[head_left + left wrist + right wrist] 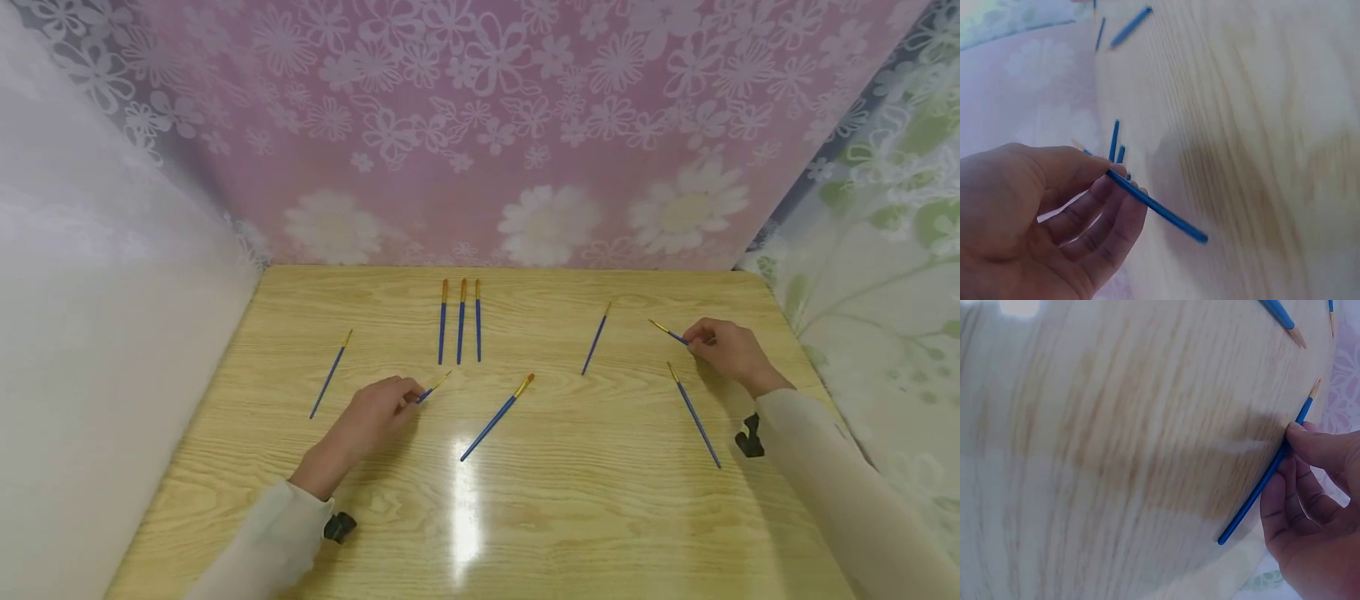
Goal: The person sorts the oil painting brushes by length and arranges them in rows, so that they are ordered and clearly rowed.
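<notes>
Between the thumb and fingertips of my left hand is a thin blue paintbrush with a gold ferrule, its tip aimed away and to the right in the head view. My right hand pinches another thin blue paintbrush around its middle, at the right side of the table. Its bristle end points toward the back left in the head view. Just below the right hand lies a slim paintbrush. A thicker paintbrush with brown bristles lies slanted to the right of the left hand.
Three paintbrushes stand side by side in a row near the table's back edge, bristles away from me. Single paintbrushes lie at the left and right of centre. Flowered cloth hangs behind the wooden table.
</notes>
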Demonstrator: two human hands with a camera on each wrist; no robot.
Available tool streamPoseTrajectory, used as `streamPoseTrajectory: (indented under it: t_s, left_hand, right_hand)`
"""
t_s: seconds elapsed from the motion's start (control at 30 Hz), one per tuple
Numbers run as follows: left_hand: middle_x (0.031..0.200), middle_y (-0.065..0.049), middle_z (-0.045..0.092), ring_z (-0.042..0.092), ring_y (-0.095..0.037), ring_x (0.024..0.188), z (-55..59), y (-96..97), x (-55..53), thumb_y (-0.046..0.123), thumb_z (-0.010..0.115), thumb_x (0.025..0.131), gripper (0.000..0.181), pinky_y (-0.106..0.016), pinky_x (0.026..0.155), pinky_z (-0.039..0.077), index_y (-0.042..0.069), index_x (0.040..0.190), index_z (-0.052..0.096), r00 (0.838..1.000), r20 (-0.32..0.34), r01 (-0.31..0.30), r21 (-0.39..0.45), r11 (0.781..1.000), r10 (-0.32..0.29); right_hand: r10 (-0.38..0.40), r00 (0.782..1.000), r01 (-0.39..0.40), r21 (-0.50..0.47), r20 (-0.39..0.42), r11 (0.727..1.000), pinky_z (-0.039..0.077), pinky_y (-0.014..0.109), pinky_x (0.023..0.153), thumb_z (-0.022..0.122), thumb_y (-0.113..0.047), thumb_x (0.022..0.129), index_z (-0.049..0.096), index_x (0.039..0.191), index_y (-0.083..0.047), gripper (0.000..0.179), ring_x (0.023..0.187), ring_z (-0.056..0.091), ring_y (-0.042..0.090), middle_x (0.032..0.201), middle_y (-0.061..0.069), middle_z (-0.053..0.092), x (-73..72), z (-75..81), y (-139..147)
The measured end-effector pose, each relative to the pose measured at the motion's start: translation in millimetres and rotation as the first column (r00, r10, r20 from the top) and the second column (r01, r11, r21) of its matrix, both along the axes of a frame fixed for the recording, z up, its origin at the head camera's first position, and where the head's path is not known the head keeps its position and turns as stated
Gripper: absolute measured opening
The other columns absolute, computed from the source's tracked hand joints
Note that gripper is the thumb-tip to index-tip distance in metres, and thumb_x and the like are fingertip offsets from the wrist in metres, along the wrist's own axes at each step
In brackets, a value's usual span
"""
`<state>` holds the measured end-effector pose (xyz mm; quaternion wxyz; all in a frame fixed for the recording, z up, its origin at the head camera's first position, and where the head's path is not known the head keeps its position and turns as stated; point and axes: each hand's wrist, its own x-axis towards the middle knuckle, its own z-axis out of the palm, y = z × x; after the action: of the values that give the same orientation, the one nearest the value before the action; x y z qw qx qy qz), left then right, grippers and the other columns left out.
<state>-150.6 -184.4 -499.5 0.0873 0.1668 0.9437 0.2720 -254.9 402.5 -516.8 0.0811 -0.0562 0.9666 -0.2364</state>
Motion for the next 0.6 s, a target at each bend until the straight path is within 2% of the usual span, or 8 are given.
streamPoseTrajectory:
  t_s: [0.17,0.3,0.47,0.6]
  left_hand:
    - [0.112,-0.008,0.078,0.075,-0.023,0.098,-1.1,12.3,5.3,0.009,0.063,0.107,0.028,-0.041,0.081,0.062,0.012,0.135,0.067,0.991,0.106,-0.094,0.12,0.988,0.082]
    - [0.11,-0.008,0.077,0.074,-0.018,0.091,-5.5,22.0,9.0,0.007,0.067,0.105,0.029,-0.035,0.074,0.061,0.013,0.133,0.064,0.982,0.13,-0.162,0.187,0.969,0.139]
    - [0.106,-0.006,0.074,0.069,-0.013,0.074,-10.9,29.8,11.7,0.005,0.067,0.103,0.026,-0.029,0.062,0.06,0.01,0.128,0.067,0.97,0.175,-0.21,0.249,0.946,0.169]
    - [0.103,-0.005,0.071,0.068,-0.014,0.061,-12.5,34.4,12.6,0.005,0.066,0.102,0.025,-0.029,0.058,0.06,0.008,0.127,0.069,0.966,0.205,-0.21,0.259,0.943,0.159]
  right_hand:
    - [0.013,1.0,-0.013,0.032,-0.006,0.999,0.053,0.066,0.092,0.06,-0.012,0.112,0.068,0.121,0.003,0.02,0.11,0.068,0.05,0.116,0.028,0.073,-1.4,1.3,-2.0]
    - [0.025,1.0,-0.025,0.05,-0.01,0.998,0.054,0.066,0.091,0.06,-0.012,0.112,0.068,0.121,0.003,0.019,0.108,0.068,0.05,0.117,0.03,0.073,-2.3,2.1,-3.2]
    - [0.015,1.0,-0.015,0.048,-0.002,0.999,0.053,0.067,0.091,0.059,-0.011,0.112,0.067,0.122,0.003,0.019,0.109,0.067,0.051,0.118,0.031,0.072,-1.9,2.1,-2.9]
    - [0.01,1.0,-0.01,0.04,0.001,0.999,0.053,0.067,0.091,0.06,-0.01,0.111,0.067,0.123,0.004,0.02,0.11,0.067,0.052,0.119,0.033,0.072,0.7,5.6,-5.2]
